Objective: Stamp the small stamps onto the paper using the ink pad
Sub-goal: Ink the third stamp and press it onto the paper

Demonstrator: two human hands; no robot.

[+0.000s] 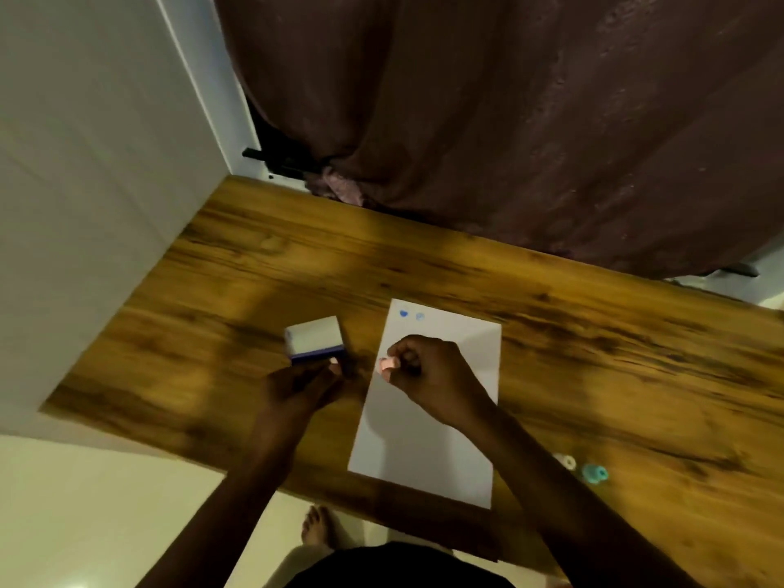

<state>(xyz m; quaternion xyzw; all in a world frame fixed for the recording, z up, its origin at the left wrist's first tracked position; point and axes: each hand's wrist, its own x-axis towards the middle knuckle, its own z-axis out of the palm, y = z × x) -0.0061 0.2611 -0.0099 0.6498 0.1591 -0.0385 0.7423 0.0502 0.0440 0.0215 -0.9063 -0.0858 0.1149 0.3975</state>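
Reaching in from below, both forearms extended over the wooden surface (pixel 594 354). The right hand (pixel 428 375) was curled closed, pinching a pink stamp (pixel 387 367) above the left edge of the paper (pixel 428 451). The left hand (pixel 305 388), blurred, gripped the ink pad (pixel 316 339) at its near edge, just left of the paper. Two blue prints (pixel 410 314) marked the paper's far corner. A white stamp (pixel 566 461) and a teal stamp (pixel 594 473) lay right of the paper.

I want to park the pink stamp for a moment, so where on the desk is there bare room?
Bare wood lies on the table behind the ink pad and paper, toward the curtain, and at the far right. Left of the ink pad is also free. It is crowded between ink pad and paper, where both hands work, and by the two stamps right of the paper.
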